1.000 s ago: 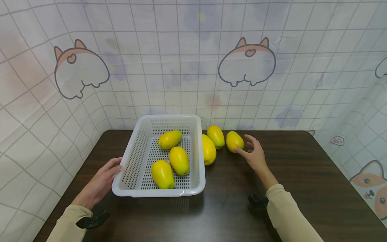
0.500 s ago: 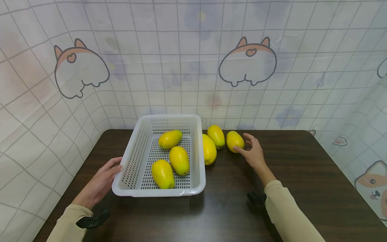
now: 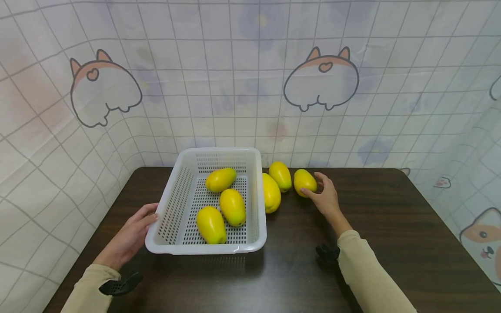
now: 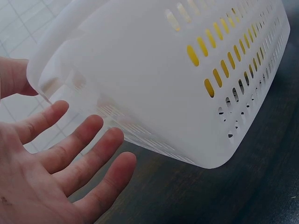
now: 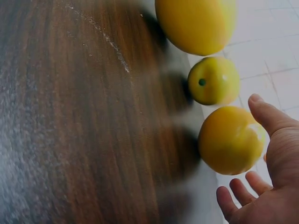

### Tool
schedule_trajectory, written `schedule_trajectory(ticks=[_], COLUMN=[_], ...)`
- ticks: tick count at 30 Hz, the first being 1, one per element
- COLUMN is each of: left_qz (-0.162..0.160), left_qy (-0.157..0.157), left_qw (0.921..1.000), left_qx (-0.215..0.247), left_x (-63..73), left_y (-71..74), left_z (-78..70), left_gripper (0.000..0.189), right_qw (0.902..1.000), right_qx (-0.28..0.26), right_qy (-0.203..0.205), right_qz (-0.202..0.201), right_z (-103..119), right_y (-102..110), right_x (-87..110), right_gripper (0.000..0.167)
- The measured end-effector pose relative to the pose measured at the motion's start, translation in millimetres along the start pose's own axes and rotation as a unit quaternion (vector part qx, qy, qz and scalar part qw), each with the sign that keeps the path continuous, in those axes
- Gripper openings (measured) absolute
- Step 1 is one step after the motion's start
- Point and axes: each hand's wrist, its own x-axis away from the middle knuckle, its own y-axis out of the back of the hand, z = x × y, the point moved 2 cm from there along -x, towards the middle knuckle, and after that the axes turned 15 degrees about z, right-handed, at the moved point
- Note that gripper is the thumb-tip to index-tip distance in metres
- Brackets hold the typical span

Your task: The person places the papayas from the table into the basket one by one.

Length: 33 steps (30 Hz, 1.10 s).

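A white plastic basket (image 3: 215, 249) stands on the table with 3 yellow mangoes inside, one of them a front mango (image 3: 211, 225). My left hand (image 3: 131, 234) is at its left rim; in the left wrist view the thumb hooks over the rim (image 4: 39, 65) and the other fingers (image 4: 98, 149) spread out below it. My right hand (image 3: 328, 198) curves around a mango (image 3: 305, 183) at the far edge. In the right wrist view, thumb and fingers (image 5: 243, 191) stand on either side of this mango (image 5: 231, 140), with gaps showing.
Two more mangoes lie between the basket and the right hand: a large mango (image 3: 271, 193) against the basket's right side and a smaller mango (image 3: 280, 176) behind it. A patterned cloth wall (image 3: 242, 87) rises behind the dark wooden table (image 3: 297, 269).
My right hand and forearm have shifted slightly left, the fingers closer around the mango. The left hand, basket and fruit look the same.
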Motion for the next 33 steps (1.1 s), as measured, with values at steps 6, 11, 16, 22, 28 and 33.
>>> schedule_trajectory(ticks=[6,11,16,22,28,33], left_qz=[0.0,-0.001,0.004,0.008,0.002,0.0], left_qy=[-0.001,-0.001,-0.006,-0.008,-0.006,-0.009], left_qw=[1.0,1.0,1.0,0.9999,1.0,1.0], left_qx=[-0.005,-0.002,0.001,0.004,0.004,0.004], left_x=[1.2,1.0,0.4,0.2,-0.4,-0.6], left_y=[-0.2,-1.2,-0.7,-0.2,0.3,-0.2], left_z=[-0.5,0.0,-0.4,-0.6,0.0,0.6], left_gripper=[0.051,0.051,0.051,0.05,0.051,0.051], right_qw=[0.9999,0.9998,0.9997,0.9993,0.9992,0.9992], right_qx=[-0.011,-0.018,-0.019,-0.024,-0.025,-0.021], right_qy=[-0.002,-0.002,-0.006,-0.011,-0.014,-0.02], right_qz=[-0.003,-0.006,-0.015,-0.024,-0.03,-0.029], right_z=[-2.9,-3.8,-3.0,-3.1,-3.2,-4.3], right_y=[-3.6,-6.7,-10.1,-12.9,-15.2,-16.5], right_x=[-3.1,-5.1,-6.1,-7.2,-8.3,-8.8], right_gripper=[0.078,0.079,0.079,0.079,0.08,0.077])
